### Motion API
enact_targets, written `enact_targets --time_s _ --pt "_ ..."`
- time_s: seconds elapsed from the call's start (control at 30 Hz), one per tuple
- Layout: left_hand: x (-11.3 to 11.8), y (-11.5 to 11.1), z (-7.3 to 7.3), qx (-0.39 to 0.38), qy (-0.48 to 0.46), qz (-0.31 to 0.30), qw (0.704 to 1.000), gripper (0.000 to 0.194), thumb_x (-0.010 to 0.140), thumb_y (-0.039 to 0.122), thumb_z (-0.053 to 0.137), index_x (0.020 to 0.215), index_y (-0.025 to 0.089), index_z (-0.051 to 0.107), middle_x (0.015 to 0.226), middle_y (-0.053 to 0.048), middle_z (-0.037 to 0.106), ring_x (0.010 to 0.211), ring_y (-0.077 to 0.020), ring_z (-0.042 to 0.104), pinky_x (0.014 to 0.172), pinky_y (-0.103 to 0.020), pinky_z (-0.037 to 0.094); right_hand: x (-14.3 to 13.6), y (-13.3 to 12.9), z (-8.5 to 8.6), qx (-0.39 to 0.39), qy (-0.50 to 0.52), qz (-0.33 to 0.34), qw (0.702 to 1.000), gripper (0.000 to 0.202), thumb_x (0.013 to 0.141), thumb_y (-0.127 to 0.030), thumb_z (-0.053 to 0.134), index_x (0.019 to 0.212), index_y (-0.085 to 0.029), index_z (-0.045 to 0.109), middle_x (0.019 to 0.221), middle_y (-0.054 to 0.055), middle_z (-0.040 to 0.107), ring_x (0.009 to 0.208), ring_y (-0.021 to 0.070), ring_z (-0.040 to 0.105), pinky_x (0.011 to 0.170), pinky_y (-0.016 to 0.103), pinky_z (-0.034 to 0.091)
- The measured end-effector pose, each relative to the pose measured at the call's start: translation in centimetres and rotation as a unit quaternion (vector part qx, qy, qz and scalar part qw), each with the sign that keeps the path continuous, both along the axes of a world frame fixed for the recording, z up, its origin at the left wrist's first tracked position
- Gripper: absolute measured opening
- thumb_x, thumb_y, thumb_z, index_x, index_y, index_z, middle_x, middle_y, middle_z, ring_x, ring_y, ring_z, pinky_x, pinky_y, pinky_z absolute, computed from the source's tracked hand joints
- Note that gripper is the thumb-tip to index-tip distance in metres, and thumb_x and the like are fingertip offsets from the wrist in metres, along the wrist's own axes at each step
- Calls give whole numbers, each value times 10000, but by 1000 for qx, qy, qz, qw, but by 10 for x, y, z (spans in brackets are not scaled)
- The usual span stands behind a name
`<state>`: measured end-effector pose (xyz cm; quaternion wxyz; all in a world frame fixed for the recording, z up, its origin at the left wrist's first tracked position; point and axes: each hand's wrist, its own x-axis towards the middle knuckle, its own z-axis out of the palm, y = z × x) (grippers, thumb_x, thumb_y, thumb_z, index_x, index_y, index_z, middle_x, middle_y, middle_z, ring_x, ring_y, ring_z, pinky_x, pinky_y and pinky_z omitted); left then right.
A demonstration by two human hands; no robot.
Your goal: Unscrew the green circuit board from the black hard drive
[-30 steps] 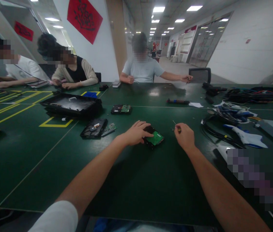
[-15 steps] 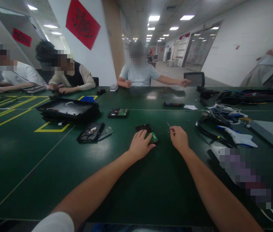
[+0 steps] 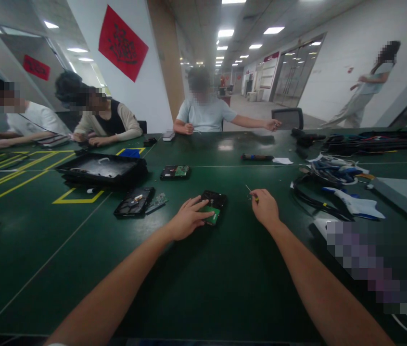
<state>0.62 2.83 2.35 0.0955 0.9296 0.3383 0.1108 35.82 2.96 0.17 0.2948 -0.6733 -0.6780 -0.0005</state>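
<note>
A hard drive (image 3: 213,205) with a green circuit board lies on the table in front of me, its board side up. My left hand (image 3: 189,217) rests over the drive's left side, fingers stretched out and apart, touching it without wrapping round it. To the right of the drive, my right hand (image 3: 265,207) is closed on a slim screwdriver (image 3: 248,188). Its thin shaft points up and left, clear of the drive, and a bit of yellow handle shows between the fingers. Tiny bits, perhaps screws, lie near the right fingertips.
Left of the drive are an opened drive housing (image 3: 135,203) and a loose circuit board (image 3: 157,203). Another hard drive (image 3: 175,172) and a black tray (image 3: 102,168) sit farther back. Cables (image 3: 311,197), gloves (image 3: 358,204) and a grey metal box (image 3: 405,194) lie right. People sit opposite.
My left hand has shifted left, and the hard drive has turned and slid slightly left and nearer, showing more of its board. My right hand still holds the screwdriver in about the same place.
</note>
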Motion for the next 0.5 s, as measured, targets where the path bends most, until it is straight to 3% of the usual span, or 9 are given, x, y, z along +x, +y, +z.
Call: enact_targets --time_s 0.1,0.2,0.3,0.43,0.5 --pt "0 -16 -6 -19 -24 35 999 546 1022 395 607 1558 373 508 1757 -74 287 1633 -354 226 1260 -640 310 3 3 -3 7 1 3 1000 202 995 -181 547 1136 -188 691 1181 98 680 1006 242 678 858 384 554" --pt "22 -32 -18 20 -86 135 987 839 984 632 583 1663 229 302 1712 -182 338 1611 -392 254 1278 -661 254 4 5 -5 7 -1 2 1000 209 995 -192 541 1138 -188 693 1182 105 683 1008 247 681 853 390 552" --pt "47 -38 -26 65 -108 195 973 998 878 782 617 1639 199 337 1705 -212 310 1587 -465 234 1246 -692 272 5 5 -6 7 0 3 1000 212 997 -212 539 1138 -194 696 1184 111 686 998 251 683 842 395 552" --pt "58 -37 -25 68 -55 273 958 829 874 748 637 1530 255 522 1654 -178 348 1550 -470 252 1223 -675 287 6 5 -6 27 10 2 1000 203 984 -195 544 1113 -188 700 1161 115 696 991 254 683 847 396 550" --pt "56 -37 -23 60 -38 295 953 800 883 719 637 1548 294 507 1615 -165 381 1514 -455 298 1202 -651 321 6 4 -5 29 16 1 999 195 976 -187 551 1102 -185 700 1153 116 697 985 253 681 848 398 548"
